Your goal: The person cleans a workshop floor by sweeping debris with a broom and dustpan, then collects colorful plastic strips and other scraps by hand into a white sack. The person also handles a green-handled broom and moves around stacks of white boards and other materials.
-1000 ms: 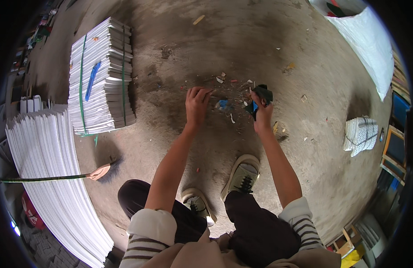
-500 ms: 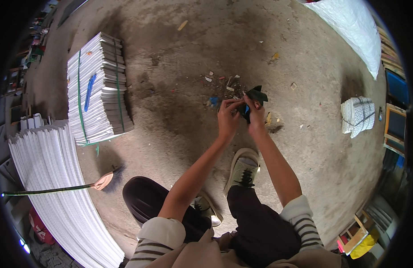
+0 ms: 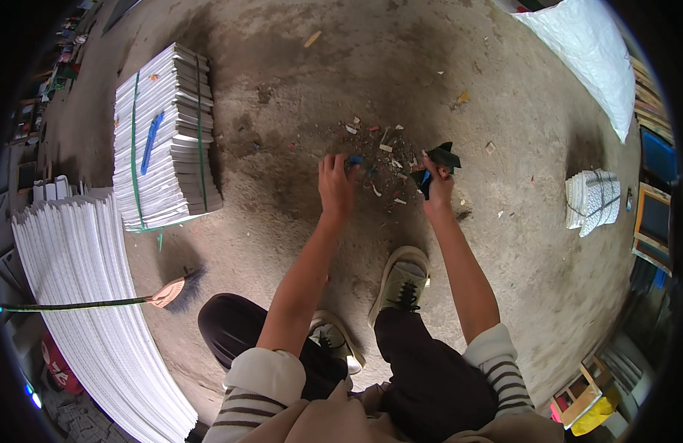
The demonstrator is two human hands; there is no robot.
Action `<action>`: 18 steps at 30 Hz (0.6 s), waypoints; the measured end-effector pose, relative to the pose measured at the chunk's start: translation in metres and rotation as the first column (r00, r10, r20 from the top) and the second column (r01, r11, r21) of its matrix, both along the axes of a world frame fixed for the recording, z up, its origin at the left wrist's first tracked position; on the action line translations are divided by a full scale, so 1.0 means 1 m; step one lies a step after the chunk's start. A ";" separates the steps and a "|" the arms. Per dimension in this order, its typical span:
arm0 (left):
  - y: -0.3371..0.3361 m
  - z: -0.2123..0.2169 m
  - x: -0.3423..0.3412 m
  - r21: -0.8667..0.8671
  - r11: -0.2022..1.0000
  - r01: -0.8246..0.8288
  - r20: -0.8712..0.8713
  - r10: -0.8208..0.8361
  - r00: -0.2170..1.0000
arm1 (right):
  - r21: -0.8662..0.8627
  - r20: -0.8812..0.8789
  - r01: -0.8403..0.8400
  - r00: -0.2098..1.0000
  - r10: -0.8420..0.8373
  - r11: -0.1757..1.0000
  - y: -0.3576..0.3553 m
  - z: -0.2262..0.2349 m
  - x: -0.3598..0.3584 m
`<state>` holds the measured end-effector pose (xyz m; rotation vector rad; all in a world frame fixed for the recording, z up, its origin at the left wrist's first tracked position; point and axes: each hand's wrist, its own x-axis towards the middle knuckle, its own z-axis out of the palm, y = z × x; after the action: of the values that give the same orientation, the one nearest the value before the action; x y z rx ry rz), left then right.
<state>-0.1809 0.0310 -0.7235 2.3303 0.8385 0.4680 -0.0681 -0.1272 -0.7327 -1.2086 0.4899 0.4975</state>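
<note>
Scraps of paper and card, white, red and blue, lie in a small heap [image 3: 378, 159] on the bare concrete floor [image 3: 504, 244], straight ahead of the grey laced sneaker [image 3: 402, 284], and that heap is where both hands are busy. Left hand [image 3: 335, 184] is down on the near-left edge of the heap, palm to the floor, fingers curled over a small blue scrap [image 3: 354, 159]; it looks like a pinch on that piece, though the fingers hide the grip. Right hand [image 3: 437, 188] sits at the heap's right edge, clenched on a bunch of dark, jagged offcuts with a blue bit among them [image 3: 436, 166]. My read: it serves as the holder, so the gathered pieces stay off the floor while the other hand picks.

The person crouches low, knees wide, the sneaker planted just short of the heap, which puts both arms within easy reach of it.

Far left of the heap stands a tall block of white paper sheets bound with green straps [image 3: 164, 140], a blue strip lying on top. Nearer the left edge, a longer run of stacked white sheets [image 3: 76, 295]. A broom with a green handle [image 3: 98, 301] rests between that run and the crouching leg. Right of the heap, well apart, a small tied bundle of white paper [image 3: 592, 199]; beyond it, a large white sack [image 3: 585, 52].
</note>
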 end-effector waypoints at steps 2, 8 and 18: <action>0.002 -0.002 0.001 -0.040 0.999 0.001 -0.005 -0.001 1.000 | 0.058 -0.049 -0.046 0.998 0.049 0.997 0.002 0.001 -0.005; -0.011 0.009 0.011 -0.504 0.859 -0.086 0.043 0.124 0.991 | 0.154 -0.091 -0.207 0.971 0.222 0.966 0.024 0.040 -0.028; -0.054 0.017 0.030 -0.745 0.646 0.165 0.137 -0.094 0.986 | -0.057 -0.041 -0.251 0.968 0.249 0.966 0.002 0.026 -0.018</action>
<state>-0.1511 -0.0226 -0.7062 1.5477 0.6412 0.1011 -0.0863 -0.1251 -0.7062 -1.3310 0.3840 0.7238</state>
